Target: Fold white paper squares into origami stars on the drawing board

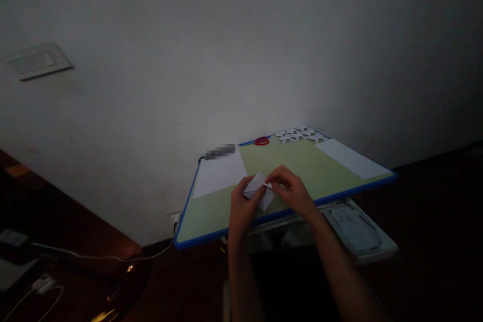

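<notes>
A small piece of folded white paper (266,200) is held just above the near edge of the light green table (287,163). My left hand (243,204) grips it from the left, with the thumb pressed on its front. From the right, my right hand (290,187) pinches a flap near the top of the same paper between thumb and fingertips. Crease lines and a raised corner show on the paper. The finer folds are too dim and small to make out.
White sheets (221,173) lie at the table's left, and more white paper (350,158) at its right. Red-handled scissors (261,141) and several folded paper pieces (301,134) sit along the back by the wall. An open drawer (358,229) juts out below the right side.
</notes>
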The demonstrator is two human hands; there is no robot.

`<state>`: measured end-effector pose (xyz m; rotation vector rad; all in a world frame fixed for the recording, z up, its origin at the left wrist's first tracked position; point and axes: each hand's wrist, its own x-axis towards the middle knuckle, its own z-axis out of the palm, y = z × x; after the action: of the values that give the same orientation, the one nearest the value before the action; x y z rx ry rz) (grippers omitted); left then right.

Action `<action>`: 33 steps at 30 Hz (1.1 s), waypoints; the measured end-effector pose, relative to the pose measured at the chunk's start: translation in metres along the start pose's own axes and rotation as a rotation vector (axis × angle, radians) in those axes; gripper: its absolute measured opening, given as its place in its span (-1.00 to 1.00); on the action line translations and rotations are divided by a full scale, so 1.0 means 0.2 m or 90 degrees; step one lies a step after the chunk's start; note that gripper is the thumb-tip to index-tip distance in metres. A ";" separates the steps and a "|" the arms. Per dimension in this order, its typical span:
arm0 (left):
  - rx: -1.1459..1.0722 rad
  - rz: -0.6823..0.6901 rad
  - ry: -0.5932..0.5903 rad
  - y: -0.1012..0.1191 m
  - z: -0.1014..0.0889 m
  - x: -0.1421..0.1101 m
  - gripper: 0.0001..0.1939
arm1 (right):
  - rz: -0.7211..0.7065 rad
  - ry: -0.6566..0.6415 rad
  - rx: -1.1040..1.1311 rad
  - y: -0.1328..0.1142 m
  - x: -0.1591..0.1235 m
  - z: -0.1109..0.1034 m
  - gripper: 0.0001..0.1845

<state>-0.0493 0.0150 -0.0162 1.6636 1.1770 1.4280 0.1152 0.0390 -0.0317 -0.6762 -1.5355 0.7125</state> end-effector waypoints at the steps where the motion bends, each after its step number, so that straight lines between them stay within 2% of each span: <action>1: -0.002 -0.004 -0.003 0.00 0.00 0.00 -0.67 | -0.002 0.003 -0.001 0.00 0.00 0.00 -0.86; 9: 0.012 -0.002 0.010 0.00 0.00 0.00 -0.65 | -0.036 0.016 -0.052 -0.06 -0.01 0.01 -0.90; 14: -0.005 -0.015 0.031 0.00 0.00 0.00 -0.61 | -0.033 0.059 -0.074 -0.04 -0.01 0.02 -0.93; 16: -0.011 -0.020 0.033 0.01 0.00 -0.01 -0.59 | -0.021 0.079 -0.059 -0.03 -0.01 0.02 -0.87; 19: -0.040 -0.032 0.018 0.02 0.00 -0.01 -0.55 | -0.030 0.087 -0.053 -0.02 -0.01 0.02 -0.85; 23: -0.125 -0.059 -0.028 0.03 0.01 -0.02 -0.49 | -0.087 0.078 -0.066 -0.04 -0.01 0.01 -0.85; 27: -0.173 -0.055 -0.036 0.03 0.02 -0.02 -0.31 | -0.117 0.053 -0.077 -0.05 -0.01 0.00 -0.84; 28: -0.176 -0.047 -0.039 0.03 0.02 -0.02 -0.33 | -0.120 0.050 -0.077 -0.05 -0.01 0.00 -0.85; 33: -0.143 0.009 -0.064 0.02 0.02 -0.02 -0.70 | -0.105 0.067 -0.072 -0.03 -0.01 0.01 -0.84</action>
<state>-0.0449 0.0105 -0.0146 1.5697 0.9150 1.4125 0.1125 0.0332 -0.0293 -0.6519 -1.5218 0.4622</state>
